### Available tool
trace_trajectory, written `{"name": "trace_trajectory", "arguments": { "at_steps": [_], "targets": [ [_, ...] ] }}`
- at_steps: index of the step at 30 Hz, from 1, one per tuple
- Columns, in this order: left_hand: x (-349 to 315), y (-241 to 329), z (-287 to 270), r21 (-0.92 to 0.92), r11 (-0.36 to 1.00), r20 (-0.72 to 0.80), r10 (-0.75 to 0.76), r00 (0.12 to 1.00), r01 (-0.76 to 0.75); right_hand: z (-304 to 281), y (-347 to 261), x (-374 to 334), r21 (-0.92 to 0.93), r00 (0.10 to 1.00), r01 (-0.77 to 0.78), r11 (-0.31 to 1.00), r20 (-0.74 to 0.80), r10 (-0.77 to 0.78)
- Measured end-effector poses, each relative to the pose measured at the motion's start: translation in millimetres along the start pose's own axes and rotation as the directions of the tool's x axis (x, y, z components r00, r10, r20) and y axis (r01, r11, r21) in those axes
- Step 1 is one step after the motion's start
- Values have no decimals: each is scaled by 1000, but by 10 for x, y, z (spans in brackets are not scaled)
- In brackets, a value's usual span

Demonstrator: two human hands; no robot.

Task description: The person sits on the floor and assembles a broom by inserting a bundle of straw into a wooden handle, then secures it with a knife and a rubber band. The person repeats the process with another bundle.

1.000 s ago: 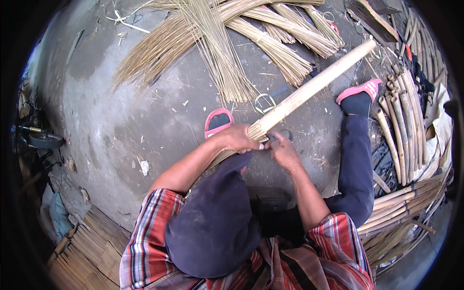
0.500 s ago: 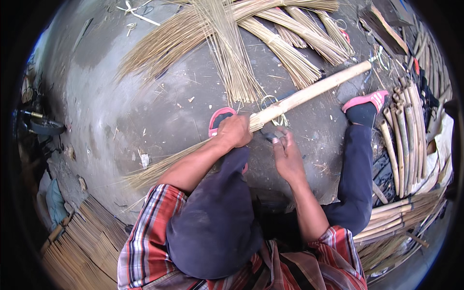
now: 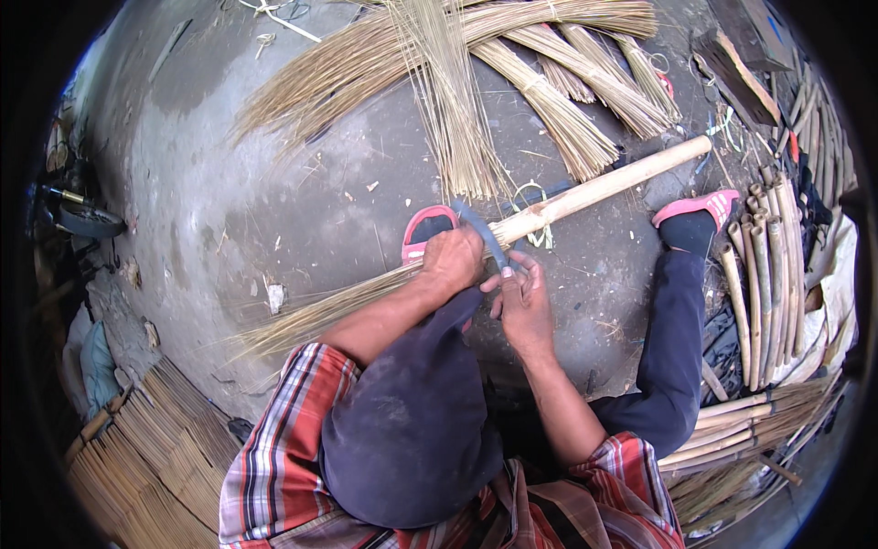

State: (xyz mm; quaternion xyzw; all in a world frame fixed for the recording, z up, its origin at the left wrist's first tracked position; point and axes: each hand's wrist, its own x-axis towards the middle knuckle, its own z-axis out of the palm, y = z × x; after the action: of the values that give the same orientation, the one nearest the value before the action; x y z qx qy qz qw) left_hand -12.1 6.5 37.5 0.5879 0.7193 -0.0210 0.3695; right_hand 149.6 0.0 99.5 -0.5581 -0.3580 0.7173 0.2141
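Observation:
My left hand (image 3: 455, 257) is closed round a broom (image 3: 320, 311), where its thin straw-coloured sticks meet the thick pale bamboo handle (image 3: 608, 189). The sticks trail to the lower left under my left forearm, and the handle slants to the upper right. My right hand (image 3: 523, 306) pinches the lower end of a blue-grey strip (image 3: 482, 231) between thumb and fingers. That strip lies across the joint of sticks and handle, just right of my left fist. A pale fibre loop (image 3: 533, 203) hangs about the handle.
Several bundles of sticks (image 3: 553, 110) lie on the concrete floor ahead. Bamboo poles (image 3: 759, 274) are stacked at the right, with more stick-ended poles (image 3: 732, 425) below. A large pile of sticks (image 3: 160, 439) fills the lower left. My feet in pink shoes (image 3: 702, 212) rest on the floor.
My right hand has moved up and left to the joint, closing on the strip, which now shows stretched across the broom. My left hand keeps its hold; the view has shifted slightly.

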Motion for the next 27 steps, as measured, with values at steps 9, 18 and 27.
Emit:
{"name": "trace_trajectory", "arguments": {
  "at_steps": [9,18,27],
  "targets": [
    [-22,78,-3,-4,995,-50,-104,993,104,110,-218,-44,28,997,37,999,-72,-35],
    [-11,33,-78,-50,993,24,-104,994,105,-51,-40,-82,-6,998,-61,998,-15,61],
    [-179,173,-530,-495,863,313,73,947,97,-614,658,93,-749,998,57,660,56,-23]
  ]
}}
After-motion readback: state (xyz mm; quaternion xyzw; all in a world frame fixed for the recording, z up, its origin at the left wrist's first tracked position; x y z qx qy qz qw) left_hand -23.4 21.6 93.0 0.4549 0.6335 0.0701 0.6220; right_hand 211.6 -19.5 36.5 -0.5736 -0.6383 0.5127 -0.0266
